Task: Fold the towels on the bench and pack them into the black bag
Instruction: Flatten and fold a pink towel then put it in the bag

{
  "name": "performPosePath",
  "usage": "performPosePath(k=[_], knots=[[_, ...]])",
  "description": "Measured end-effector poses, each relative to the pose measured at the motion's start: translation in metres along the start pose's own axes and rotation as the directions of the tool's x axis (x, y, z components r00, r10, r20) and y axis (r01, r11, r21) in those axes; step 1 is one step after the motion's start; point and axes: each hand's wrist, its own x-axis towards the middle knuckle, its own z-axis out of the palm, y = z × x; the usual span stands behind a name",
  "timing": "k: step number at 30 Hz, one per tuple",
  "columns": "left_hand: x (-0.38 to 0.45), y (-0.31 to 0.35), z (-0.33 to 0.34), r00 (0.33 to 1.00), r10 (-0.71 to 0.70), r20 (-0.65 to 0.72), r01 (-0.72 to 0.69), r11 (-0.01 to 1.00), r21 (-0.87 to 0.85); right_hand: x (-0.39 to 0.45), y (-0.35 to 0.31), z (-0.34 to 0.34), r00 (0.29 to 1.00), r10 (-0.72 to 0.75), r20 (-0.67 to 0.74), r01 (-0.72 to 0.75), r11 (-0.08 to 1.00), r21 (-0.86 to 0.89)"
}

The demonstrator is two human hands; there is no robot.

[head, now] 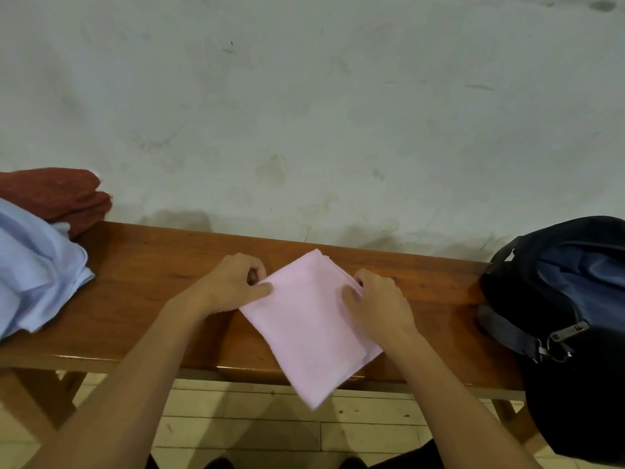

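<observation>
Fingers of the left hand pinch the left corner of one folded pale pink towel, thumb on top; the right hand grips its right edge, fingers curled. That towel lies diagonally at the middle of the brown wooden bench, its near corner hanging past the front edge. At the left end are two more: one crumpled light blue towel and one folded rust-red towel. One open black bag sits at the right end.
</observation>
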Motion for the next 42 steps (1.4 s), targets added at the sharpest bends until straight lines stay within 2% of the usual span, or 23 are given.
performPosePath(k=[2, 5, 8, 13, 17, 21, 25, 28, 30, 31, 33, 35, 36, 38, 42], knots=[[-0.006, 0.002, 0.003, 0.999, 0.048, 0.007, -0.047, 0.997, -0.062, 0.001, -0.002, -0.002, 0.999, -0.003, -0.038, 0.0, 0.998, -0.069], [-0.012, 0.003, 0.006, 0.996, 0.077, -0.055, -0.088, 0.967, -0.238, 0.001, -0.002, -0.002, 0.998, -0.021, -0.061, 0.015, 0.994, -0.106], [-0.016, 0.001, 0.012, 0.995, 0.086, -0.039, -0.094, 0.956, -0.277, -0.001, 0.0, 0.0, 0.999, -0.021, -0.047, 0.015, 0.99, -0.138], [-0.016, 0.001, 0.019, 0.997, 0.058, -0.052, -0.065, 0.986, -0.151, 0.003, 0.006, 0.0, 1.0, 0.021, -0.018, -0.024, 0.986, -0.168], [-0.015, 0.003, 0.022, 0.997, 0.051, -0.054, -0.057, 0.993, -0.106, 0.007, 0.012, 0.0, 1.0, 0.015, -0.016, -0.016, 0.993, -0.117], [-0.013, 0.002, 0.022, 0.991, 0.12, -0.059, -0.122, 0.992, -0.033, 0.012, 0.02, -0.002, 0.999, 0.051, -0.011, -0.052, 0.991, -0.125], [-0.012, 0.004, 0.026, 0.975, 0.2, -0.094, -0.187, 0.973, 0.136, 0.01, 0.021, -0.011, 0.991, 0.128, -0.05, -0.134, 0.979, -0.151], [-0.013, 0.011, 0.032, 0.943, 0.276, -0.185, -0.205, 0.922, 0.329, 0.004, 0.013, -0.011, 0.981, -0.016, -0.193, -0.039, 0.959, -0.279], [-0.013, 0.02, 0.04, 0.892, 0.387, -0.234, -0.257, 0.86, 0.441, -0.004, 0.003, -0.004, 0.958, -0.19, -0.217, 0.144, 0.967, -0.208], [-0.013, 0.025, 0.045, 0.876, 0.426, -0.226, -0.286, 0.837, 0.466, -0.007, -0.002, 0.002, 0.938, -0.292, -0.186, 0.266, 0.952, -0.153], [-0.012, 0.035, 0.058, 0.898, 0.423, -0.121, -0.321, 0.817, 0.479, -0.012, -0.009, 0.016, 0.898, -0.438, -0.034, 0.433, 0.896, -0.094], [-0.01, 0.036, 0.07, 0.945, 0.327, 0.015, -0.293, 0.823, 0.486, -0.012, -0.004, 0.03, 0.868, -0.475, 0.142, 0.493, 0.857, -0.15], [-0.009, 0.034, 0.074, 0.959, 0.278, 0.055, -0.267, 0.817, 0.511, -0.01, 0.0, 0.034, 0.866, -0.462, 0.189, 0.494, 0.85, -0.183], [-0.004, 0.03, 0.074, 0.972, 0.219, 0.079, -0.227, 0.81, 0.541, -0.008, 0.003, 0.036, 0.888, -0.424, 0.179, 0.453, 0.874, -0.177], [-0.001, 0.03, 0.073, 0.976, 0.2, 0.088, -0.216, 0.813, 0.54, -0.009, 0.001, 0.029, 0.936, -0.301, 0.181, 0.327, 0.935, -0.137]])
